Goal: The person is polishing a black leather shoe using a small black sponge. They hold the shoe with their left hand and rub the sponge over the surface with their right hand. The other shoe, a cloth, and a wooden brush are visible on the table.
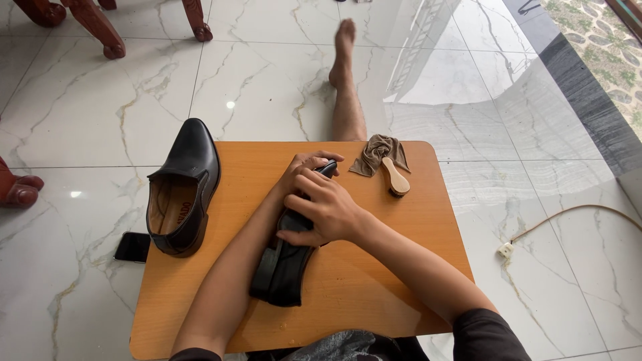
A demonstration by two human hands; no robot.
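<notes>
Both hands, L [304, 167] & R [328, 210], clasp shoe [284, 264] mid-board [401, 267]; brush [396, 179] w/ cloth [380, 150] right of it; next likely needs brush.

On board [414, 267]: one shoe [184, 190] at left edge, another shoe [281, 267] centre, brush [394, 179] on cloth [378, 152] behind right; phone [132, 247] on floor [80, 113], left.

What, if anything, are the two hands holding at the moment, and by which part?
Both hold the black shoe lying on the table: the left hand at its toe, the right hand across its middle.
</notes>
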